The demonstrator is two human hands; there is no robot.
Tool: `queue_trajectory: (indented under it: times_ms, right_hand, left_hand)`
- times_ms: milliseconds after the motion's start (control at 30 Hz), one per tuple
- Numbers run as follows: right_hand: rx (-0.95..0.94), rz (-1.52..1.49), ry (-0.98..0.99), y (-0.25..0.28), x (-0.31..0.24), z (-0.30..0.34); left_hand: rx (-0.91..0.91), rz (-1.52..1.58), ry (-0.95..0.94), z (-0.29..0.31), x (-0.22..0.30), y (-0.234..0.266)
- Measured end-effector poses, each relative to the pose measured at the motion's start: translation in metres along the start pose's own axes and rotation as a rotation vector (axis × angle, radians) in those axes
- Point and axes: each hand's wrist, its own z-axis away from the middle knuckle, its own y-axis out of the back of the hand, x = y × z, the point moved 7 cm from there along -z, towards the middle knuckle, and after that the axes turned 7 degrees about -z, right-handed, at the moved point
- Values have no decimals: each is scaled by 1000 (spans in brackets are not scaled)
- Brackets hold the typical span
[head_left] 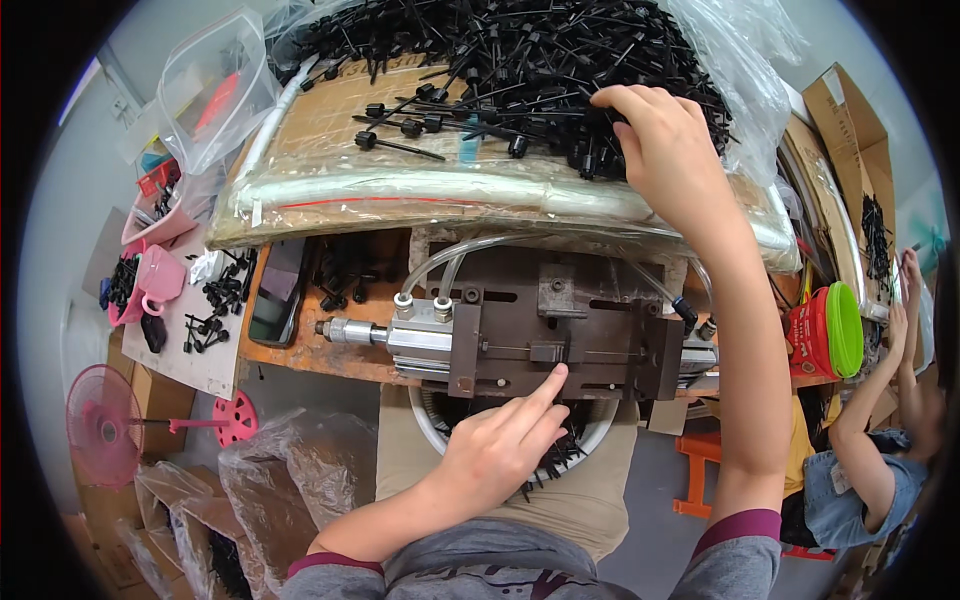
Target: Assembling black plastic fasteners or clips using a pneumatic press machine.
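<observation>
My left hand [500,440] is below the dark metal fixture [520,340]. Its index finger stretches out, with the tip at the small block [548,352] in the fixture's middle; the other fingers bend loosely. Farther off, my right hand [672,140] reaches over a large heap of black plastic parts [540,60] with thin stems and ribbed heads. Its thumb and index finger are apart at the heap's near edge, and nothing shows gripped between them. The other fingertips are hidden. A silver pneumatic cylinder [420,350] with clear hoses sits at the fixture's left.
A plastic-wrapped rim [480,195] borders the heap. Below the fixture, a white tub [597,437] holds black parts. A phone [280,292] lies left; a red bucket with green rim [828,330] stands right. A pink fan [105,425] is lower left. Another person [860,470] works at right.
</observation>
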Motion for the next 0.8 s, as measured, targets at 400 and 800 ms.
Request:
queue_trajectory:
  times_ms: [400, 800]
  right_hand:
    - [122, -221, -86, 14, 7, -10]
    - [-60, 109, 41, -31, -1, -61]
  left_hand:
    - [19, -194, -44, -8, 17, -2]
    - [-64, -262, -7, -9, 12, -6]
